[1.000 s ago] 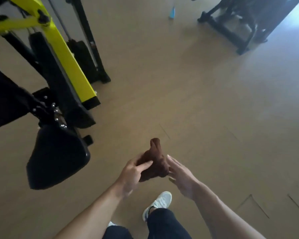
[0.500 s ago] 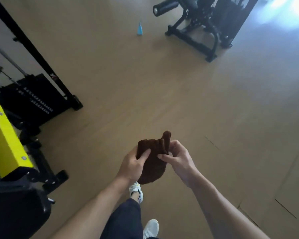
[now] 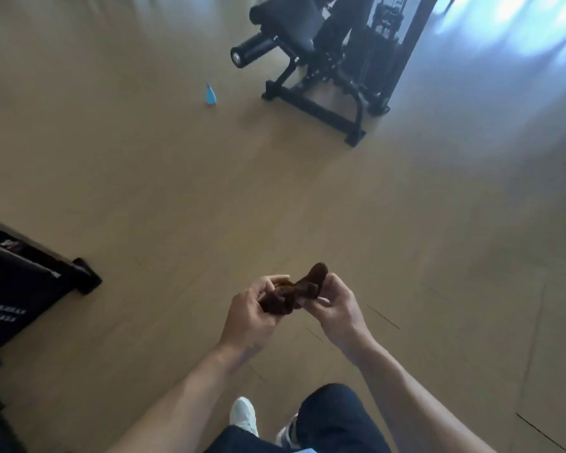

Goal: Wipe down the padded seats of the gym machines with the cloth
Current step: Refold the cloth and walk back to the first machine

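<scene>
A crumpled dark brown cloth [image 3: 296, 293] is bunched between both hands at waist height over the floor. My left hand [image 3: 250, 313] grips its lower left part. My right hand [image 3: 335, 305] pinches its upper right end, which sticks up above the fingers. Far ahead stands a black gym machine with a padded seat [image 3: 290, 16] and a foam roller [image 3: 252, 50]. Both hands are well short of that machine.
A small blue spray bottle [image 3: 210, 94] stands on the tan floor left of the black machine's base bar [image 3: 311, 109]. A black weight-stack frame [image 3: 30, 279] fills the left edge. My white shoes [image 3: 244, 415] and dark trousers show at the bottom. Bright window light falls top right.
The view has swung right and forward: the yellow machine and its black seat have left the frame, and the black machine ahead looks nearer. Both hands have closed on the cloth and twisted it into a bunch.
</scene>
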